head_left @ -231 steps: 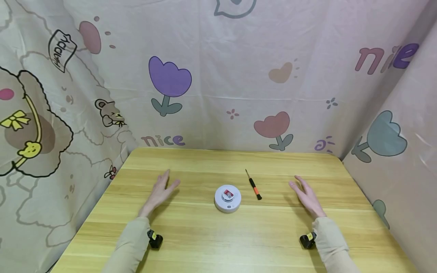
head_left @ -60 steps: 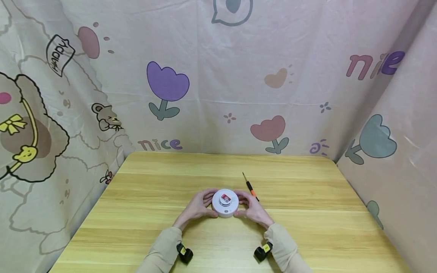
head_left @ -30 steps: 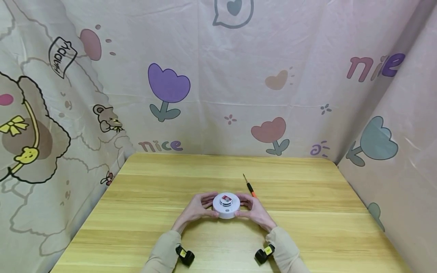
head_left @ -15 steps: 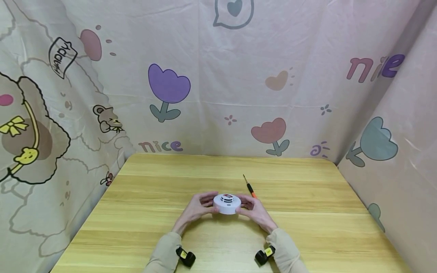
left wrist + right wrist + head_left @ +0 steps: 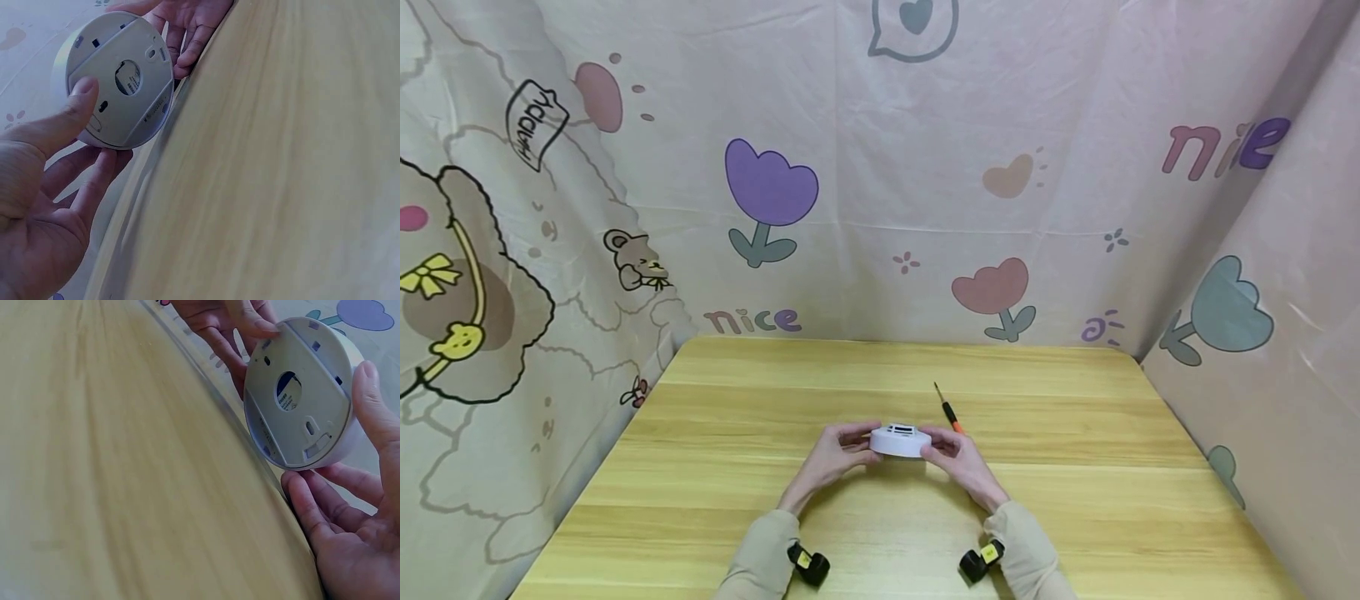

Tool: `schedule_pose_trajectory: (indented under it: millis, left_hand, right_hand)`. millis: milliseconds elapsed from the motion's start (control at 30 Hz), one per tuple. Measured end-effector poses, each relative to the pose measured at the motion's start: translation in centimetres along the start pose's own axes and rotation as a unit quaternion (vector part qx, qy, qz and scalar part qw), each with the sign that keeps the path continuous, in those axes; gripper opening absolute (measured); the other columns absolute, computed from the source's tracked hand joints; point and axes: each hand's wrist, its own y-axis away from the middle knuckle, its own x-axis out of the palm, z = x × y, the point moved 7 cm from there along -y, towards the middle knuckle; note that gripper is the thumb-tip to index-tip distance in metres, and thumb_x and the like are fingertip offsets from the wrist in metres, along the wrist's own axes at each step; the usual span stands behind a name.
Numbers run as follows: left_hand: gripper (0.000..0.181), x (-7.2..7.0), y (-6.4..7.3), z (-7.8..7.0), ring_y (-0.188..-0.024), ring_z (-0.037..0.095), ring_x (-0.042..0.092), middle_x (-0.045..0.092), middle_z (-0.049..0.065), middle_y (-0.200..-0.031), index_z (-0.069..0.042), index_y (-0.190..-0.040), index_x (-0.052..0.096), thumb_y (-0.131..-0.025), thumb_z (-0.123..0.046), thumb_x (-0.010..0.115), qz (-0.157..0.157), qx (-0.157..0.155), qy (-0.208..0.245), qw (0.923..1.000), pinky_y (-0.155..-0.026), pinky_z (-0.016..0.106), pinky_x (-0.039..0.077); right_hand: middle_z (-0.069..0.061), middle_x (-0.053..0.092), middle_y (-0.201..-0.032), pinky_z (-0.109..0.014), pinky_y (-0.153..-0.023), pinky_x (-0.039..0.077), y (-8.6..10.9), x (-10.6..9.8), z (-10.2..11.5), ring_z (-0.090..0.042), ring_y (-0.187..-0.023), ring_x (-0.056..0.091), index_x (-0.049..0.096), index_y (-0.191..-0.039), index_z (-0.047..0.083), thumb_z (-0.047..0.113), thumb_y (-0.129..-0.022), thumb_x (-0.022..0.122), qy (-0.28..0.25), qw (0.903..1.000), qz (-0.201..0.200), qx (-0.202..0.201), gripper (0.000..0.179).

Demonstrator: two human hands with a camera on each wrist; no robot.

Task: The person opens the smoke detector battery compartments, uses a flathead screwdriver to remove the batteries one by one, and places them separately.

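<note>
A round white smoke detector (image 5: 900,444) is held between both hands over the middle of the table, its top tipped away from me. My left hand (image 5: 833,457) grips its left rim, thumb on the near side and fingers behind. On the opposite rim, my right hand (image 5: 961,462) holds it the same way. Both wrist views show the flat underside of the smoke detector (image 5: 128,109), with slots and a round central hole where a printed label shows. A screwdriver (image 5: 949,410) with a black and orange handle lies just beyond the right hand, its handle end hidden.
The wooden table (image 5: 737,400) carries the screwdriver behind the hands. Printed fabric (image 5: 880,250) hangs along the back and both sides of the table. A black wrist camera (image 5: 808,565) sits on the left sleeve, another on the right.
Both hands came in from the sides and took hold of the smoke detector. Since then it has tilted, its top turning away and its side wall facing me. The screwdriver stayed put.
</note>
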Motion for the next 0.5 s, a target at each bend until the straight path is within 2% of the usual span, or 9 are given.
schedule_pose_trajectory:
  millis: [267, 500]
  left_hand:
    - [0.047, 0.05, 0.17, -0.6, -0.103, 0.036, 0.058, 0.056, 0.022, -0.119, 0.002, -0.115, 0.057, -0.072, -0.008, 0.071, -0.019, 0.008, -0.028, 0.9994, -0.081, 0.022, 0.053]
    - [0.042, 0.13, 0.23, -0.99, -0.097, 0.03, 0.063, 0.057, 0.02, -0.118, -0.001, -0.115, 0.058, -0.075, -0.011, 0.069, -0.024, 0.003, -0.042, 0.9988, -0.075, 0.022, 0.055]
  right_hand:
    - [-0.018, 0.058, -0.106, -0.016, -0.081, 0.048, -0.06, 0.02, -0.22, -0.006, -0.089, 0.057, 0.051, -0.122, 0.0, 0.017, -0.086, 0.058, -0.017, 0.9998, -0.006, -0.009, 0.041]
    - [-0.022, 0.057, -0.112, -0.017, -0.085, 0.049, -0.24, -0.35, -0.95, -0.015, -0.097, 0.057, 0.051, -0.121, -0.001, 0.012, -0.08, 0.064, -0.036, 0.9992, -0.006, -0.016, 0.045]
